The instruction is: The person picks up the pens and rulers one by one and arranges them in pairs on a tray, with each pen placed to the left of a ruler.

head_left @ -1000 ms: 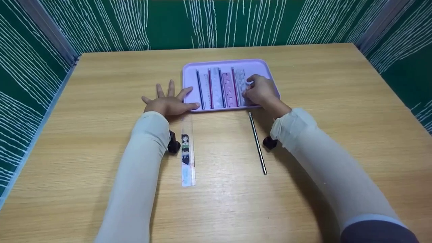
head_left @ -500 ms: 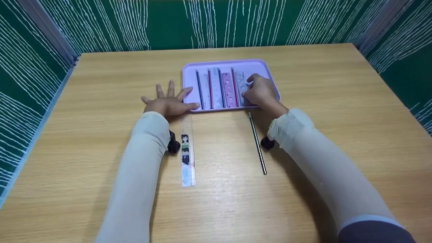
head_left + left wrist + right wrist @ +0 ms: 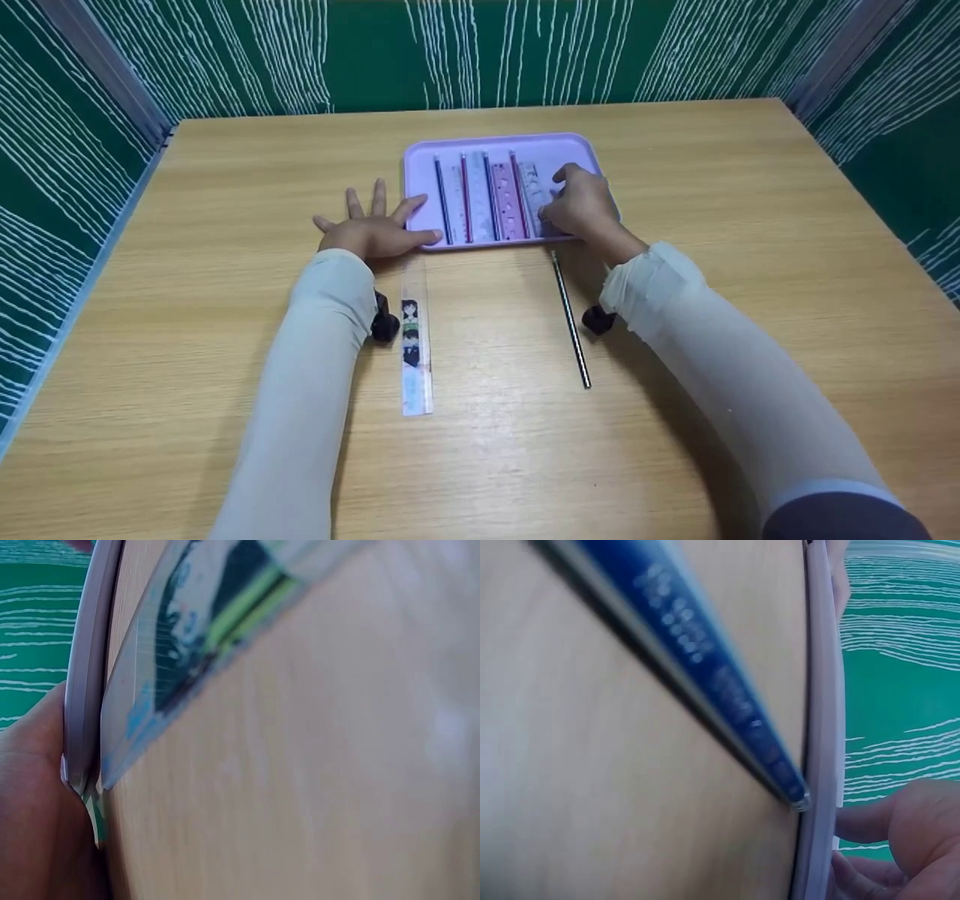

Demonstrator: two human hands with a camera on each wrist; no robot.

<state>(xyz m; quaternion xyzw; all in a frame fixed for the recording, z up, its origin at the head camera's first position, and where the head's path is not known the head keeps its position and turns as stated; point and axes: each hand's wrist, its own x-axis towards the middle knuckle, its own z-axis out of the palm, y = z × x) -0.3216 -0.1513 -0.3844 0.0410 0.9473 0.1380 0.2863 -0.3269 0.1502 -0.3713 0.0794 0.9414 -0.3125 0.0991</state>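
Observation:
A purple tray [image 3: 577, 146] lies on the table, holding dark and red pencils set between rulers. My left hand [image 3: 375, 229] is spread at its left side, with thumb and forefinger on the rim. Over the tray's right part, my right hand [image 3: 583, 202] has bent fingers at the lower end of a clear patterned ruler [image 3: 530, 184]; the hand partly hides their contact. Left of that ruler lie a red pencil [image 3: 517, 184] and a pink ruler [image 3: 506, 202]. In the right wrist view, the right thumb and fingers [image 3: 866, 821] reach over the tray's edge.
Below the tray's left corner lies a clear ruler [image 3: 411, 360] with cartoon figures, its far end near the left hand. A dark blue pencil [image 3: 572, 322] lies in front of the right corner, close to the right wrist camera. Green walls [image 3: 375, 60] border the table.
The clear patterned ruler in the tray has shifted slightly, its top end now lower and leaning left. My right hand has moved very little; the left hand stays on the rim.

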